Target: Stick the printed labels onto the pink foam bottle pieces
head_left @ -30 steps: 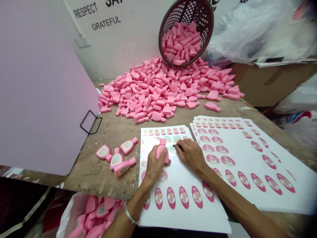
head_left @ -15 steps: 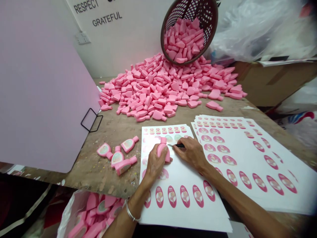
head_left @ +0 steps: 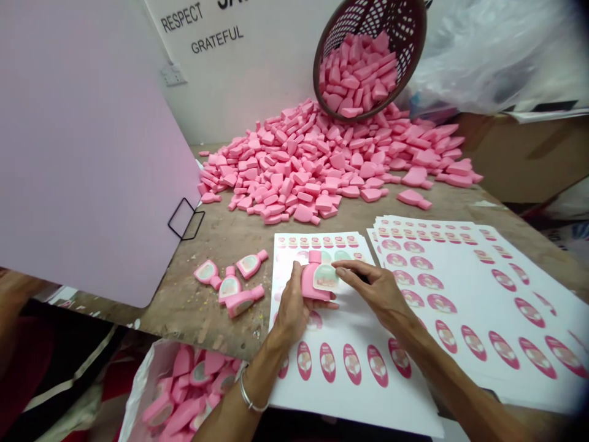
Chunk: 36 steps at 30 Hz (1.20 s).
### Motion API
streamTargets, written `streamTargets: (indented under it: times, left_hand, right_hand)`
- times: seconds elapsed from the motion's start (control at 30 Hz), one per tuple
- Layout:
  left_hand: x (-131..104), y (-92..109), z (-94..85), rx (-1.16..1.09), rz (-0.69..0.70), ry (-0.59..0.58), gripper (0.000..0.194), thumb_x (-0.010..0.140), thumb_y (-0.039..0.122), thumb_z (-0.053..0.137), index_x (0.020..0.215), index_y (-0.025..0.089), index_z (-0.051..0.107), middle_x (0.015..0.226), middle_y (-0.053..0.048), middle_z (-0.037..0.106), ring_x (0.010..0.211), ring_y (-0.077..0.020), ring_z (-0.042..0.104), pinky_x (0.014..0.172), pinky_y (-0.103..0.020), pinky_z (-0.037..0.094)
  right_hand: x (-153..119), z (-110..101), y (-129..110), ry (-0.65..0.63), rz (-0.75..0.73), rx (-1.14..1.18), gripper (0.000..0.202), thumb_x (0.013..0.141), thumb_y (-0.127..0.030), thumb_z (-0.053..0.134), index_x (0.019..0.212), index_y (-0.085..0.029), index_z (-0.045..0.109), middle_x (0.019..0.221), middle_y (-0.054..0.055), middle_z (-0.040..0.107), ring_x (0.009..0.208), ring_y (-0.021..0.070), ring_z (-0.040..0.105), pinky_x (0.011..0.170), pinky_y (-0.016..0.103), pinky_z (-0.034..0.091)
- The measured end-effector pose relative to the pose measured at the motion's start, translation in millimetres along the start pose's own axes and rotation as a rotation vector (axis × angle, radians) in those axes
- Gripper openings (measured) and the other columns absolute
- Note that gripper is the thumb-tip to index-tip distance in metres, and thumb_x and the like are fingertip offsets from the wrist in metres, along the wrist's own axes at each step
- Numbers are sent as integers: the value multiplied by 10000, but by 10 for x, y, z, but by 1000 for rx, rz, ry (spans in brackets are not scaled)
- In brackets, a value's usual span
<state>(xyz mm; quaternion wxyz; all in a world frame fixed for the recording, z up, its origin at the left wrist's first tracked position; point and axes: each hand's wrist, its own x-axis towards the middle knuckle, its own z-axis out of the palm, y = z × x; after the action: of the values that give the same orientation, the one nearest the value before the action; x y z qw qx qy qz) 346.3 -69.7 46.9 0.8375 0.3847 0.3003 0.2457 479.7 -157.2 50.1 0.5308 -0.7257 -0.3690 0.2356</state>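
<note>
My left hand (head_left: 294, 307) grips a small pink bottle (head_left: 311, 283) upright above the label sheet, its neck pointing away from me. Between the thumb and forefinger of my right hand (head_left: 380, 291) is the edge of a pale green label sticker (head_left: 326, 277), which overlaps the bottle's front. Whether the sticker is stuck down cannot be seen. Beneath both hands lies a white sheet of stickers (head_left: 368, 396), with pink oval ones along its near part. Several pink bottles with labels, among them one nearest the sheet (head_left: 245, 301), rest left of it.
Behind the sheets spreads a large pile of pink bottles (head_left: 294, 159), spilling from a tipped brown basket (head_left: 317, 86). More label sheets (head_left: 451, 270) lie right. A lilac panel (head_left: 92, 153) stands left. Below the table edge, a white bag (head_left: 138, 393) holds pink bottles. Part of another person's arm (head_left: 11, 307) shows far left.
The black-handled tool that my right hand held is no longer seen. A label sticker is now pinched in that hand against the bottle, which my left hand has turned face up.
</note>
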Motion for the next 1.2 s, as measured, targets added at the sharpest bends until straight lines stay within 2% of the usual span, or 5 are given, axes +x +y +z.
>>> streamTargets:
  times: [0.17,0.43,0.93,1.03,1.2]
  left_hand:
    - [-57,76,58,-15,-13,-27,563,904,592,374,1049,111,629,904,-113,688,677,-190,676,579,-307,579]
    - [-56,65,43,-20,21,-37,565,909,601,360,1055,117,612,890,-105,683,718,-194,678,649,-344,595]
    - [-39,90,42,-6,22,-48,555,920,581,343,1052,117,618,906,-109,681,723,-197,677,605,-328,592]
    - [-47,91,27,-2,46,-68,484,906,550,422,1039,120,601,936,-105,668,779,-197,676,648,-326,593]
    - [-83,105,-42,136,111,-168,346,822,342,643,1086,141,547,979,-78,633,806,-186,668,676,-311,586]
  right_hand:
    - [-51,93,-78,-54,38,113,330,757,-499,662,902,-217,752,955,49,735,920,243,648,823,355,496]
    - [-47,129,-73,-32,31,125,334,751,-494,675,888,-202,757,930,55,741,894,249,663,809,364,519]
    - [-29,170,-116,-9,8,113,303,755,-465,672,873,-197,749,902,53,739,861,235,667,781,352,527]
    - [-33,183,-107,13,-27,69,293,764,-465,667,853,-197,742,866,46,736,819,216,668,744,330,531]
    - [-44,173,-84,86,-154,-173,322,785,-487,642,932,-210,717,889,57,724,755,202,659,688,333,527]
